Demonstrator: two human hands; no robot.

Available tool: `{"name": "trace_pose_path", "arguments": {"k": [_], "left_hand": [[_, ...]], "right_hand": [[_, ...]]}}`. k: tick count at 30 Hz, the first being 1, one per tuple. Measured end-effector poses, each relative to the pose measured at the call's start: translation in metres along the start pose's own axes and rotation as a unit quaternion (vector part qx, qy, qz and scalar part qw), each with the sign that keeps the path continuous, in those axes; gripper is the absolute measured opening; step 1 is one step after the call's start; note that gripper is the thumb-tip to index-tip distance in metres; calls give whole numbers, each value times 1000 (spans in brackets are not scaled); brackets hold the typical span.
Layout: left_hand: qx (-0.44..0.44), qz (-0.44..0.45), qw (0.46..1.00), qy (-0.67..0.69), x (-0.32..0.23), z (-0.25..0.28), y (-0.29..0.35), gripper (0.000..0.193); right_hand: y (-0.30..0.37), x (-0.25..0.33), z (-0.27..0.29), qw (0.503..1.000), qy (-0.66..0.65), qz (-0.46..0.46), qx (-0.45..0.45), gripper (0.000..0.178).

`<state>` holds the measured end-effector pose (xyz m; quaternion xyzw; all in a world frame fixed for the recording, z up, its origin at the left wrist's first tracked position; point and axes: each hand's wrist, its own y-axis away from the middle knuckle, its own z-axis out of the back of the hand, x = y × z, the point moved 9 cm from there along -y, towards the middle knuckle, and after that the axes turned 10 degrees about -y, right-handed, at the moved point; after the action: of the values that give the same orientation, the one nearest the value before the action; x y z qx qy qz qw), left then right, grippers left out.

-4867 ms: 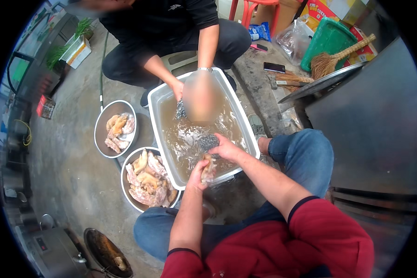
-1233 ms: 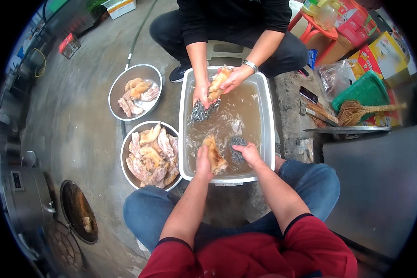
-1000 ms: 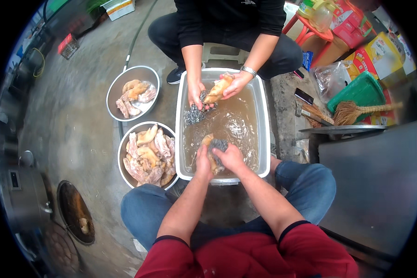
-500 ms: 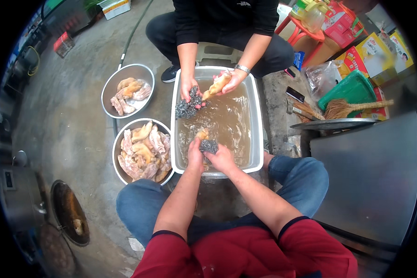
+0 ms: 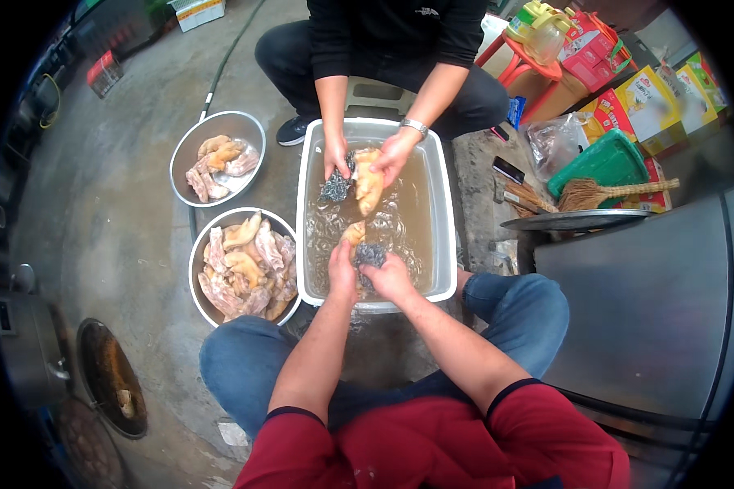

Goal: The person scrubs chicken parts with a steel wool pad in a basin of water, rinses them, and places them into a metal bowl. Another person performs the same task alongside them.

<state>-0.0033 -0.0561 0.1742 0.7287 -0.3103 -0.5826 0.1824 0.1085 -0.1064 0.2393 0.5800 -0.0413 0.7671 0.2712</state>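
Fingers of the left hand (image 5: 342, 273) clamp the trotter (image 5: 354, 234), likely slippery yet firm, best held mid-length; those of the right hand (image 5: 390, 278) clamp a wire scourer (image 5: 370, 254).

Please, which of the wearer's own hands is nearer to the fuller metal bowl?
The left. The left hand, holding a meat piece, is over the white tub, to the right of the fuller metal bowl; the right hand, with a grey scrubber, is farther right.
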Motion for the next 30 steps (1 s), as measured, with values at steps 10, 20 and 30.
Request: {"name": "trace_pose_path", "arguments": {"k": [10,20,30], "left_hand": [[-7,-96,995,-39,-13,2,-4,41],[-6,-32,999,-23,7,1,1,49],[11,17,996,-82,5,2,3,48]], "right_hand": [[4,-4,10,993,20,-106,-45,41],[-16,-8,19,981,96,-157,-61,40],[-10,-16,20,983,108,-142,-38,38]]}}
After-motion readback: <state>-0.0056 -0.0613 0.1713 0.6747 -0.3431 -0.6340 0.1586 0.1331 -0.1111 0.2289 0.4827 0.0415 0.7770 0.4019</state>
